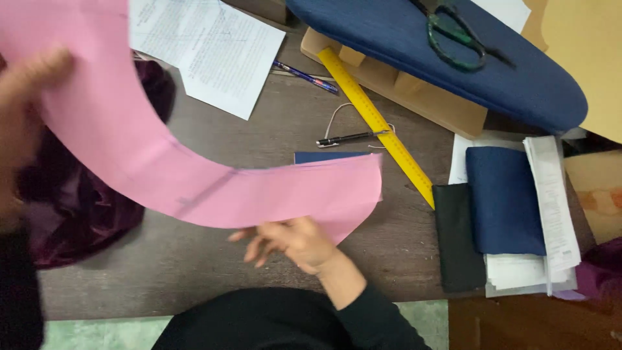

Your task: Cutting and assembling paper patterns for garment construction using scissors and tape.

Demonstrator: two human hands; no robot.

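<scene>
My left hand (23,97) sits blurred at the frame's left edge, partly cut off, and its fingers seem to pinch the upper end of the pink paper (162,162); the blur keeps me from saying how tightly. My right hand (291,241) lies under the paper's lower edge, fingers loosely spread and pointing left. The sheet covers where they meet it, so I cannot tell whether I am gripping it or only propping it from below. The paper is a long curved strip, lifted off the table (272,129), sweeping from the top left corner down to the middle, with a faint pencilled line across it. Under its right end a dark blue card (324,156) peeks out, mostly hidden.

A heap of dark plum velvet (78,207) lies at the left, half behind the strip. The table is dull brown wood. On it lie printed sheets (214,52), a blue pen (306,76), a black pen (350,137) and a yellow ruler (382,126) running diagonally. A blue padded board (518,84) on a wooden stand holds green scissors (457,39), cut off at the top. At the right sits a stack of folded black and navy cloth (502,201) over papers. Pale green floor shows below.
</scene>
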